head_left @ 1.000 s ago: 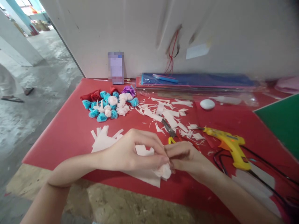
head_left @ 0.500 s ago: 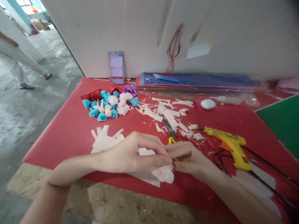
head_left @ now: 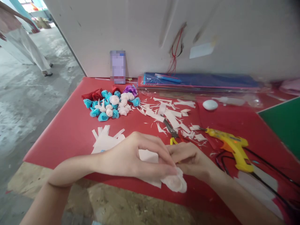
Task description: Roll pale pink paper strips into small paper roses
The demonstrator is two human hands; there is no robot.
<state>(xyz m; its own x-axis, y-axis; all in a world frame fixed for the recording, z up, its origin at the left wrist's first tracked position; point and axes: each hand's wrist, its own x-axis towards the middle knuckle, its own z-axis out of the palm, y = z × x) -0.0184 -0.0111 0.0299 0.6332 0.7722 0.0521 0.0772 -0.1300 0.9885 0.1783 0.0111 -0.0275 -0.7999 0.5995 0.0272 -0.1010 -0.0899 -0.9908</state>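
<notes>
A white paper rose [head_left: 175, 183] is pinched between the thumb and fingers of my left hand [head_left: 138, 156], petals tilted toward the near edge. My right hand [head_left: 195, 159] is closed against the rose's far side; its fingertips and the rose's base are mostly hidden. Under my left hand lie white paper pieces [head_left: 106, 140]. Just beyond my hands is a dark-bladed cutting tool [head_left: 170, 127], partly covered, among white paper scraps [head_left: 172, 118]. To the right rests a yellow glue gun [head_left: 229, 142], its nozzle pointing left.
Blue, white, red and purple paper roses [head_left: 110, 104] cluster at the back left of the red table covering [head_left: 58, 134]. A phone [head_left: 118, 67] leans on the wall. Wrapped blue sheets [head_left: 206, 80], a white egg-shaped object [head_left: 210, 105] and a green board [head_left: 283, 125] lie right. A person [head_left: 30, 47] walks at far left.
The rose has shifted right and toward me, turning in my fingers so more of its petals show. My left fingertips moved along with it. At far left the person has changed stride.
</notes>
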